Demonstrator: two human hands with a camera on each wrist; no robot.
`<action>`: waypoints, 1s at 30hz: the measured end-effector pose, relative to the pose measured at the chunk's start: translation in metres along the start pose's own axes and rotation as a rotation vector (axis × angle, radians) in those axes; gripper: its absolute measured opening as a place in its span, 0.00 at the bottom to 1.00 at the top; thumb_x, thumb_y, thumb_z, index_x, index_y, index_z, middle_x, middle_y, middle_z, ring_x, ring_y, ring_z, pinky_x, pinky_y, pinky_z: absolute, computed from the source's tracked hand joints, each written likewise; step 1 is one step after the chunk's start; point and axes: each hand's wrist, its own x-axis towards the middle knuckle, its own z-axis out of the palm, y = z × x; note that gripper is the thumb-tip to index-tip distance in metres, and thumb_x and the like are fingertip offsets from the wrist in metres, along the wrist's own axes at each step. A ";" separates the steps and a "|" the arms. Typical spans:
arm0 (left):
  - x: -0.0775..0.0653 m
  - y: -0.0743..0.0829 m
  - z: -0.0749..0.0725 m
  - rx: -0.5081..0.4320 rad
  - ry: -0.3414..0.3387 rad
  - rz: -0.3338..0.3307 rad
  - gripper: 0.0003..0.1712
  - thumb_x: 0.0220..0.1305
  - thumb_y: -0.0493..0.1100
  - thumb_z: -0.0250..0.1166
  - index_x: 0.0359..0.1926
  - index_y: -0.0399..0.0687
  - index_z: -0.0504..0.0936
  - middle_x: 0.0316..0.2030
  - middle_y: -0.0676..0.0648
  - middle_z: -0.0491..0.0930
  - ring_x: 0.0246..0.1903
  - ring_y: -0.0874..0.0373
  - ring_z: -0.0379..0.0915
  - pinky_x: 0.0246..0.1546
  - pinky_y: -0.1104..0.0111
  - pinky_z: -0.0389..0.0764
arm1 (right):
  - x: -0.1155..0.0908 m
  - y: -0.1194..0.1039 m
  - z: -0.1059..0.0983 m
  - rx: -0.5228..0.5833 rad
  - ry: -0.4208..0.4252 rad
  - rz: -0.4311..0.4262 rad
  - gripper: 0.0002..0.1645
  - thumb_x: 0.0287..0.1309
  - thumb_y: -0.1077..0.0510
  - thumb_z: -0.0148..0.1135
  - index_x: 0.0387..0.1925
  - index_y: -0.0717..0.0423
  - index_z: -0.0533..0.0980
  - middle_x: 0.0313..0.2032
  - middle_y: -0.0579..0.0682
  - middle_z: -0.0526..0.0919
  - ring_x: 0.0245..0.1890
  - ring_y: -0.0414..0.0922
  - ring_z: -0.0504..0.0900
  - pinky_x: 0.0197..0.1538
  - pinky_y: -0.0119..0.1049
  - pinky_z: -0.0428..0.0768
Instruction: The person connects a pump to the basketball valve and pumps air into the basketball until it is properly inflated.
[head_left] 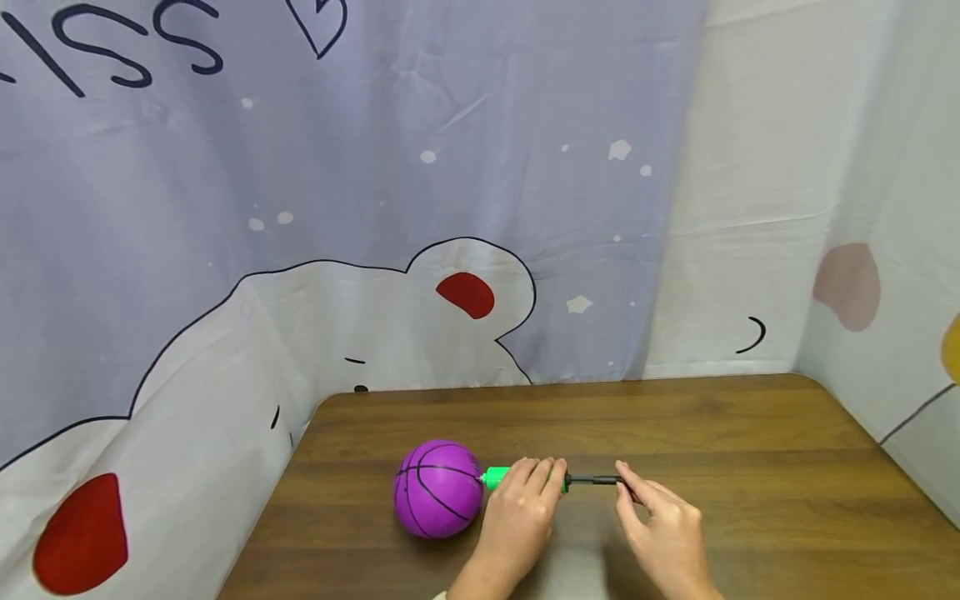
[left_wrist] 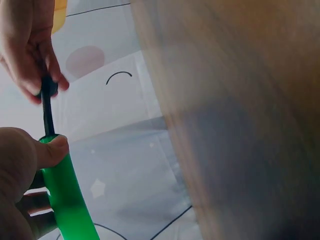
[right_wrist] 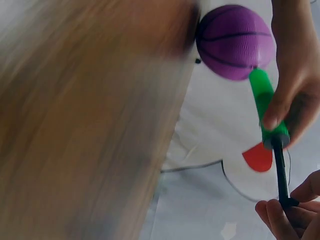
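A purple ball with black basketball lines (head_left: 438,489) sits on the wooden table. My left hand (head_left: 521,515) grips the green barrel of a hand pump (left_wrist: 70,200), its thumb lying along the barrel near the black collar. The pump's tip meets the ball's right side in the head view. From the barrel's other end a black rod (head_left: 594,480) sticks out to the right. The fingers of my right hand (head_left: 664,525) pinch the black handle (right_wrist: 288,202) at the end of this rod. In the right wrist view the pump's narrow tip reaches the ball (right_wrist: 235,42).
The brown wooden tabletop (head_left: 795,467) runs under both hands. Behind it hangs a blue and white printed curtain (head_left: 480,192) with a cartoon figure, and a pale cloth (head_left: 892,208) closes off the right side.
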 end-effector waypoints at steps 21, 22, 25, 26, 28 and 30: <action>-0.002 -0.006 -0.004 -0.119 -0.056 -0.044 0.25 0.51 0.47 0.78 0.51 0.47 0.85 0.44 0.52 0.87 0.43 0.60 0.83 0.54 0.66 0.83 | 0.003 0.013 -0.014 -0.009 0.037 0.028 0.18 0.42 0.69 0.67 0.39 0.58 0.89 0.28 0.50 0.90 0.24 0.35 0.86 0.30 0.19 0.79; -0.002 -0.007 -0.004 -0.115 -0.056 -0.045 0.25 0.51 0.47 0.78 0.51 0.47 0.85 0.44 0.52 0.87 0.43 0.60 0.83 0.54 0.66 0.83 | 0.003 0.015 -0.016 -0.008 0.042 0.033 0.18 0.42 0.69 0.67 0.39 0.58 0.89 0.27 0.50 0.90 0.24 0.34 0.86 0.29 0.18 0.78; -0.002 -0.008 -0.005 -0.101 -0.050 -0.050 0.25 0.50 0.48 0.78 0.51 0.48 0.85 0.45 0.52 0.87 0.43 0.60 0.83 0.54 0.65 0.83 | 0.004 0.019 -0.022 -0.023 0.049 0.039 0.19 0.43 0.68 0.67 0.40 0.56 0.89 0.27 0.50 0.89 0.25 0.31 0.85 0.30 0.18 0.78; -0.002 -0.009 -0.005 -0.098 -0.050 -0.054 0.25 0.50 0.48 0.78 0.51 0.48 0.85 0.45 0.52 0.87 0.44 0.60 0.83 0.55 0.64 0.83 | 0.004 0.020 -0.023 -0.026 0.051 0.041 0.19 0.43 0.68 0.67 0.40 0.56 0.89 0.27 0.49 0.90 0.26 0.31 0.85 0.30 0.18 0.78; -0.002 -0.009 -0.005 -0.094 -0.053 -0.061 0.25 0.51 0.48 0.78 0.51 0.49 0.85 0.45 0.52 0.87 0.44 0.60 0.83 0.55 0.64 0.83 | 0.004 0.021 -0.025 -0.036 0.058 0.042 0.19 0.42 0.68 0.68 0.40 0.56 0.89 0.27 0.49 0.90 0.26 0.31 0.85 0.29 0.18 0.77; -0.003 -0.010 -0.006 -0.091 -0.064 -0.067 0.25 0.52 0.48 0.77 0.52 0.49 0.85 0.45 0.53 0.87 0.45 0.60 0.83 0.56 0.64 0.82 | 0.004 0.022 -0.026 -0.043 0.063 0.037 0.20 0.41 0.69 0.69 0.40 0.56 0.89 0.27 0.48 0.90 0.26 0.31 0.85 0.28 0.18 0.77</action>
